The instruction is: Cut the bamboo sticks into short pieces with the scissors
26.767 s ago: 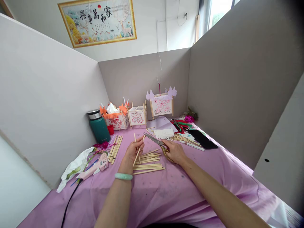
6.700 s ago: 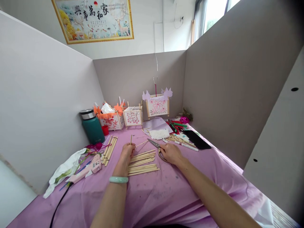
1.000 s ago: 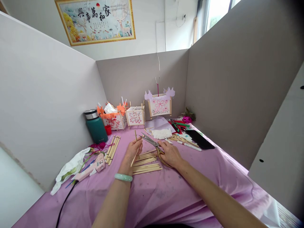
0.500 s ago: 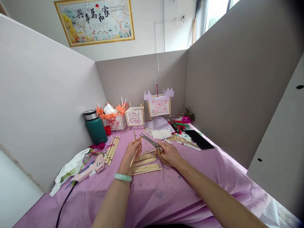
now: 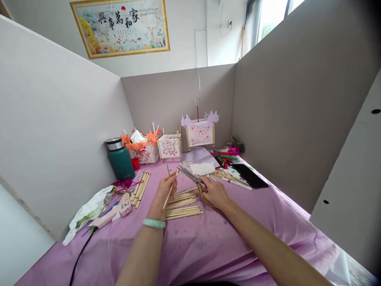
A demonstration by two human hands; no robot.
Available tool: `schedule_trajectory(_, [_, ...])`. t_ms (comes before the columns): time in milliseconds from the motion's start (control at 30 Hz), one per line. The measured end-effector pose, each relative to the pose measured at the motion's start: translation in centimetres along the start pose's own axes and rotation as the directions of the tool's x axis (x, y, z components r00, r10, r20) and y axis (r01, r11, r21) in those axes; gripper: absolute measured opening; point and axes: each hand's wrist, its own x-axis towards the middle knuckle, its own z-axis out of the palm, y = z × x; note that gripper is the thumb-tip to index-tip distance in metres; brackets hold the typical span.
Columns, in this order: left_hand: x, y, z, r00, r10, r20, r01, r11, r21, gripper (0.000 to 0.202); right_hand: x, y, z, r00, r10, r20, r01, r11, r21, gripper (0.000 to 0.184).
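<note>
My left hand (image 5: 165, 190), with a pale green bangle at the wrist, is closed on two thin wooden sticks (image 5: 170, 192) that cross each other. In my right hand (image 5: 214, 192) is a pair of scissors (image 5: 190, 174) with gold-coloured handles. The blades point up and left, their tips close to the upper end of one held stick; whether they touch it I cannot tell. Below and between the hands, several wooden sticks (image 5: 184, 212) lie side by side on the pink cloth (image 5: 190, 246).
Left: a pink glue gun (image 5: 116, 210), a bundle of sticks (image 5: 142, 188), a green flask (image 5: 120, 163). Behind: paper lanterns (image 5: 169, 147), one hanging (image 5: 201, 133). Right: markers (image 5: 236, 183), a black phone-like slab (image 5: 250, 175), pliers (image 5: 223, 159). Grey partitions (image 5: 178, 95) enclose the table.
The scissors' tips have shifted slightly, a little higher beside the stick's end. Both hands keep their hold and have hardly moved.
</note>
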Motion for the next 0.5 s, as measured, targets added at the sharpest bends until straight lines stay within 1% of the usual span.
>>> schedule_trajectory(133, [0.08,-0.14,-0.12,1.000,0.001,-0.001,-0.001,1.000,-0.007,0.046,-0.21,-0.36,-0.06,1.000,-0.010,0.005,0.010,1.000,-0.028,0.053])
schedule_trajectory(333, [0.03,-0.14,-0.13,1.000,-0.008,0.016,0.009,1.000,-0.020,0.045,-0.27,-0.64,-0.20,1.000,-0.012,0.025,0.014,0.998,-0.063,0.056])
schedule_trajectory(500, [0.07,-0.24,-0.15,0.999,-0.015,0.037,0.016,0.999,-0.042,0.043,-0.06,-0.70,-0.02,0.998,0.009,0.059,-0.003,0.996,-0.091,0.052])
